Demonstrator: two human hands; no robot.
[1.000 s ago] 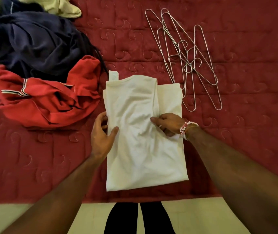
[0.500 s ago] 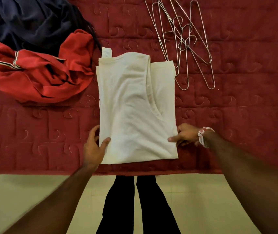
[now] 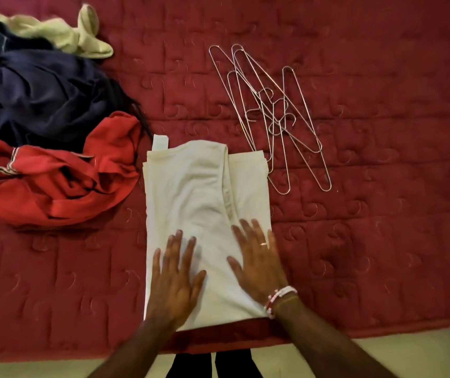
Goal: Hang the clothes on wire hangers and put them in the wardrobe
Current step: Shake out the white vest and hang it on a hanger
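Your left hand [image 3: 173, 285] and right hand [image 3: 259, 264] lie flat, fingers spread, on the folded cream top [image 3: 191, 192], gripping nothing. It runs lengthwise away from you, label end farthest, beside the wire hangers [image 3: 273, 115].

Red garment [image 3: 54, 186] and navy garment [image 3: 41, 99] cut off by left edge, pale garment [image 3: 62, 34] blurred at top-left corner, wire hangers [image 3: 273, 113] tangled, count unclear, cream top [image 3: 191, 192] lower part covered by left hand [image 3: 174, 285] and right hand [image 3: 259, 263], tag [image 3: 160, 142] print unreadable.
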